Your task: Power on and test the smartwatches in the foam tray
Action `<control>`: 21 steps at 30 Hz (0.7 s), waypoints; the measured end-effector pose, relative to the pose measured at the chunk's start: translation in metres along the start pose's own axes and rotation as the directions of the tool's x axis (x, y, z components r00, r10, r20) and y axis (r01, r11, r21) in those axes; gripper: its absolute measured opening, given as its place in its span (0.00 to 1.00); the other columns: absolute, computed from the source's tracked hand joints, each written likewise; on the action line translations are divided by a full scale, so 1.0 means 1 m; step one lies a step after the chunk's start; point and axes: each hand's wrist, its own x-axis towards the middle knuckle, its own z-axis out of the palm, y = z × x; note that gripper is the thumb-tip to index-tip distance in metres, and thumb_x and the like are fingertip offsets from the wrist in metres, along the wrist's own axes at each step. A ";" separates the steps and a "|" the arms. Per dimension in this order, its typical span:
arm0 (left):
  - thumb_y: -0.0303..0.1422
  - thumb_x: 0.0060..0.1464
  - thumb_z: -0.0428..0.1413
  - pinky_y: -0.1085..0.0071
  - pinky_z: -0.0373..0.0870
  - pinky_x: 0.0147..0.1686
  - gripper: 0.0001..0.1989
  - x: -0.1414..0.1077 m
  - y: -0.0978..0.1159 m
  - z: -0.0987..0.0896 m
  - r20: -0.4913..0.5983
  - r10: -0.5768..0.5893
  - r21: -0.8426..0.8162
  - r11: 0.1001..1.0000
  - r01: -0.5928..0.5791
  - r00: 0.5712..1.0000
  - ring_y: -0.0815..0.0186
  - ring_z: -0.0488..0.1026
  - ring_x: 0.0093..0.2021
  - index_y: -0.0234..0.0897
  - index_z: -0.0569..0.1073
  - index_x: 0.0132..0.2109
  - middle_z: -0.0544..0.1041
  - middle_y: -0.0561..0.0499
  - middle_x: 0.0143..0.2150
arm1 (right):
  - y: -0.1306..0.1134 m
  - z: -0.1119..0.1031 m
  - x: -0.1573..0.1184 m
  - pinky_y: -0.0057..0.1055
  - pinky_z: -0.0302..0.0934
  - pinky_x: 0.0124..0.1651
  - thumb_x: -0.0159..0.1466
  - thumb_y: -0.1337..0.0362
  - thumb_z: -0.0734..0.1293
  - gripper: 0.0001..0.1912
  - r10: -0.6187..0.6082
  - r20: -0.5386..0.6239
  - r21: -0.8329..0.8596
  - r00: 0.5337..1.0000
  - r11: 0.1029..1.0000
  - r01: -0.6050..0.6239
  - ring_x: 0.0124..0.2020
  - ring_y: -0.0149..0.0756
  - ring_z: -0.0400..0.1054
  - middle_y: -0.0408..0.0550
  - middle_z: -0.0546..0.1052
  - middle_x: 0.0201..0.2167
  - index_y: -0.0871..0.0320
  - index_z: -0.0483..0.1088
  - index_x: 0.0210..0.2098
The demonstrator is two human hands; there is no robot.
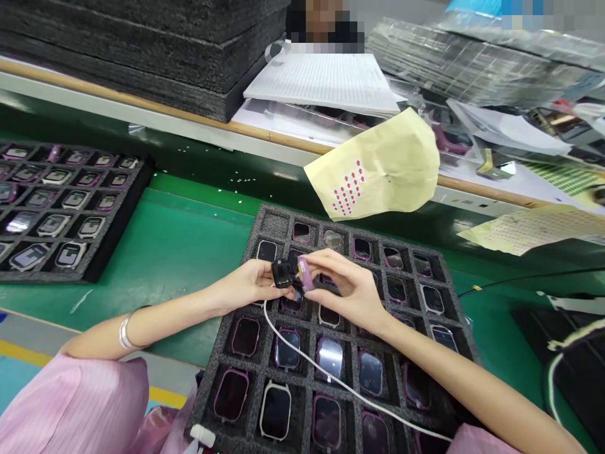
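Above a dark foam tray (259, 353), both hands meet over its cells. My left hand (253, 280) pinches a small black square device (282, 273) between thumb and fingers. A white cable (307, 357) runs from beneath that hand across the tray to the lower right. My right hand (352, 287) grips a purple watch case (305, 273) by its edges, turned on its side right beside the black device. Whether the two pieces touch is hard to tell. Purple- and cream-framed watches, such as a cream-framed watch (276, 411), lie screen up in the cells.
A second foam tray (101, 268) of watches lies left on the green table (155, 252). Behind runs a shelf with stacked black foam (198, 75), papers (326, 82) and clear plastic trays (472, 60). A yellow sheet (387, 170) hangs from its edge. Black equipment with cables stands far right.
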 end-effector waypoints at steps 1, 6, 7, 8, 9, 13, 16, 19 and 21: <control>0.31 0.43 0.68 0.67 0.70 0.48 0.16 0.001 -0.001 0.001 0.000 0.010 0.025 1.000 -0.010 1.000 0.62 0.77 0.41 0.31 0.77 0.39 0.81 0.45 0.38 | -0.003 0.000 0.001 0.38 0.69 0.46 0.58 0.65 0.74 0.21 -0.083 0.045 -0.145 0.996 0.985 0.089 0.42 0.40 0.71 0.52 0.74 0.44 0.55 0.72 0.51; 0.31 0.44 0.68 0.64 0.73 0.45 0.16 -0.001 -0.002 0.004 0.108 0.013 0.024 1.000 -0.015 0.994 0.61 0.79 0.38 0.31 0.73 0.40 0.79 0.47 0.36 | -0.005 0.002 0.004 0.42 0.69 0.47 0.64 0.62 0.68 0.20 -0.167 0.252 -0.533 0.953 0.798 0.281 0.45 0.45 0.70 0.56 0.72 0.45 0.58 0.68 0.55; 0.31 0.44 0.68 0.64 0.74 0.43 0.18 -0.001 -0.003 0.004 0.134 0.000 0.015 1.000 -0.002 0.991 0.61 0.79 0.37 0.32 0.72 0.41 0.78 0.48 0.36 | -0.004 0.002 0.005 0.43 0.69 0.47 0.65 0.62 0.68 0.21 -0.160 0.283 -0.563 0.946 0.770 0.299 0.46 0.46 0.69 0.56 0.72 0.46 0.58 0.67 0.56; 0.31 0.43 0.68 0.64 0.76 0.40 0.20 -0.002 -0.003 0.005 0.153 -0.013 0.014 1.000 0.011 0.988 0.60 0.79 0.37 0.33 0.71 0.43 0.77 0.48 0.36 | -0.004 0.001 0.005 0.44 0.69 0.48 0.65 0.61 0.67 0.21 -0.155 0.315 -0.586 0.937 0.745 0.320 0.47 0.47 0.69 0.57 0.72 0.47 0.57 0.66 0.56; 0.32 0.43 0.68 0.66 0.76 0.35 0.21 -0.002 -0.004 0.006 0.164 -0.024 0.021 1.000 0.021 0.986 0.61 0.79 0.36 0.33 0.69 0.43 0.77 0.49 0.35 | -0.003 0.000 0.006 0.45 0.69 0.49 0.66 0.61 0.67 0.21 -0.153 0.345 -0.602 0.926 0.721 0.343 0.48 0.48 0.69 0.57 0.73 0.48 0.58 0.66 0.57; 0.40 0.52 0.62 0.78 0.61 0.15 0.18 0.000 -0.010 0.010 0.090 0.006 0.131 0.991 -0.017 0.996 0.73 0.66 0.17 0.34 0.68 0.43 0.68 0.59 0.21 | -0.004 0.000 0.007 0.49 0.68 0.50 0.69 0.62 0.62 0.19 -0.156 0.408 -0.633 0.900 0.662 0.402 0.49 0.49 0.69 0.61 0.73 0.49 0.60 0.66 0.57; 0.41 0.54 0.60 0.77 0.52 0.15 0.15 0.002 -0.014 0.013 -0.005 0.069 0.171 0.983 -0.067 0.998 0.77 0.55 0.14 0.34 0.70 0.40 0.63 0.62 0.18 | 0.002 0.003 0.005 0.46 0.70 0.48 0.69 0.63 0.62 0.19 -0.155 0.392 -0.616 0.907 0.688 0.384 0.48 0.48 0.70 0.60 0.72 0.49 0.60 0.65 0.58; 0.37 0.52 0.62 0.76 0.54 0.20 0.12 0.002 -0.018 0.011 -0.024 0.118 0.179 0.977 -0.112 0.993 0.76 0.57 0.18 0.33 0.71 0.38 0.63 0.61 0.21 | 0.015 0.008 -0.002 0.40 0.72 0.45 0.67 0.62 0.65 0.23 -0.243 0.316 -0.514 0.917 0.768 0.381 0.45 0.44 0.71 0.57 0.72 0.47 0.57 0.62 0.60; 0.36 0.53 0.61 0.76 0.56 0.22 0.11 0.001 -0.020 0.009 0.005 0.133 0.195 0.972 -0.131 0.991 0.74 0.60 0.22 0.32 0.72 0.38 0.65 0.59 0.23 | 0.024 0.012 -0.006 0.37 0.71 0.45 0.65 0.62 0.68 0.25 -0.325 0.241 -0.443 0.915 0.802 0.401 0.45 0.42 0.71 0.55 0.71 0.46 0.57 0.61 0.60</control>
